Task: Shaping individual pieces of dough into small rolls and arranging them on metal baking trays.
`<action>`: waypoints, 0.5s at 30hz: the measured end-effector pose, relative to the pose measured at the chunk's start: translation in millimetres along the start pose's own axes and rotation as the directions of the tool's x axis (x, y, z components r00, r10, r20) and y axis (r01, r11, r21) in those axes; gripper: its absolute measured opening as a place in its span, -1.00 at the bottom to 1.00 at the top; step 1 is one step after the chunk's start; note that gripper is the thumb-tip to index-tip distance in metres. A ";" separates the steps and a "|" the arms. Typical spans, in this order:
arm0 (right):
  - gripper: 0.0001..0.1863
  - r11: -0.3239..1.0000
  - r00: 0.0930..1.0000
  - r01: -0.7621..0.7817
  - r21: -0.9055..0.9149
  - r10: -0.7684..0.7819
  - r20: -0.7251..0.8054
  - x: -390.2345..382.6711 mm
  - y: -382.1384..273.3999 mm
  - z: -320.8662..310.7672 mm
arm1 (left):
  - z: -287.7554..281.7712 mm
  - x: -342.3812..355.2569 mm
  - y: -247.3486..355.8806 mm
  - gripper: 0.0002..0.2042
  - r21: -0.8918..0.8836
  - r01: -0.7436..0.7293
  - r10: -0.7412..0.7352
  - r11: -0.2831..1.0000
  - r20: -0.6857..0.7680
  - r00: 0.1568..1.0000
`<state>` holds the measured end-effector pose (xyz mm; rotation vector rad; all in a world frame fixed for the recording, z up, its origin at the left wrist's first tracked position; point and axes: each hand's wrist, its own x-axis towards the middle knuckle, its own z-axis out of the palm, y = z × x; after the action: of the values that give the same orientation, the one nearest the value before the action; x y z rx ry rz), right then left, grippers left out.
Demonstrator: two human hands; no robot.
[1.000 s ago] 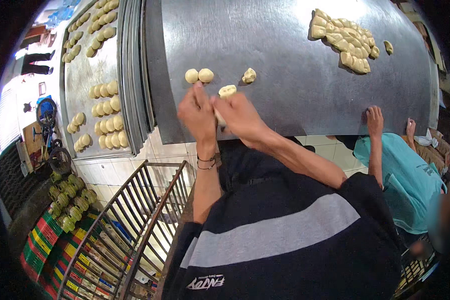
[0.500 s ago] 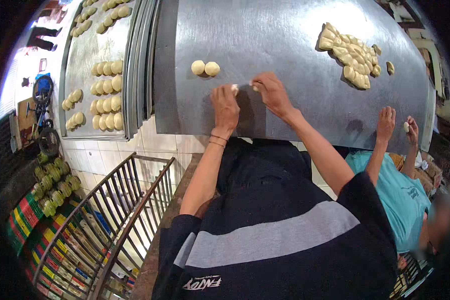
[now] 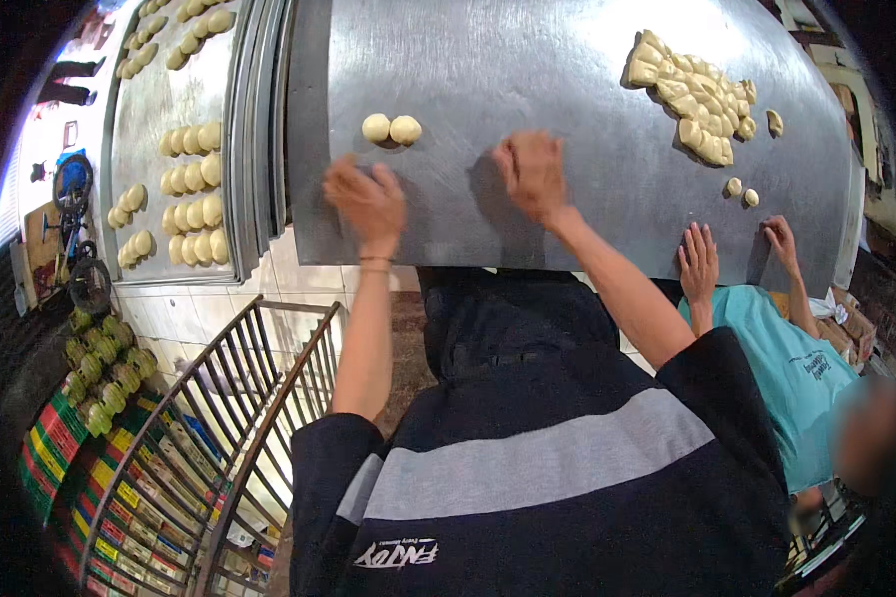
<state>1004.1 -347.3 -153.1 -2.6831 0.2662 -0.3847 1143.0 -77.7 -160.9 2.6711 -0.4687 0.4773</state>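
Two smooth, pale dough balls [image 3: 405, 129] sit side by side on the metal table [image 3: 448, 60]. Just nearer to me than the pair is my left hand [image 3: 368, 204], its thumb apart from the fingers. Motion smears those fingers, and whatever is under the palm is hidden. Farther right, my right hand [image 3: 533, 177] rests low over the tabletop with its fingers curled down, also blurred. Anything inside it is out of sight. A heap of cut dough pieces [image 3: 702, 104] lies toward the far right, with a loose piece [image 3: 775, 123] beside it.
Left of the table, stacked metal trays [image 3: 139, 119] carry rows of dough balls [image 3: 194, 214]. A barred metal rack [image 3: 239, 418] stands at lower left, near stacked crates [image 3: 55, 438]. A co-worker in a turquoise shirt [image 3: 767, 348] works at my right, behind two small dough pieces [image 3: 734, 186].
My hands have moved apart, the left one leftward; the small dough bits at my fingertips no longer show. The co-worker's hands have lowered to the table, and two small dough pieces now lie there.
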 end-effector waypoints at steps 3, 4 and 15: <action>-0.84 0.931 0.952 0.304 0.202 -0.301 -0.051 -18.8 -6.9 -30.6 | -7.8 -9.4 0.1 -0.69 -0.265 -0.211 0.270 0.941 0.211 0.939; -0.85 0.889 0.979 -0.093 0.449 0.000 0.203 -21.5 5.8 -48.5 | -11.9 -8.8 -5.0 -0.70 -0.328 -0.280 0.345 0.902 0.158 0.925; -0.87 0.942 0.986 -0.166 0.291 0.159 0.049 0.5 28.7 -32.5 | -17.4 24.7 -33.5 -0.74 -0.418 -0.300 0.397 0.858 0.169 0.902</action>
<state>991.0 -385.2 -136.7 -2.3520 0.3885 -0.3129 1173.2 -47.4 -146.5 2.2709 -1.0275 0.1203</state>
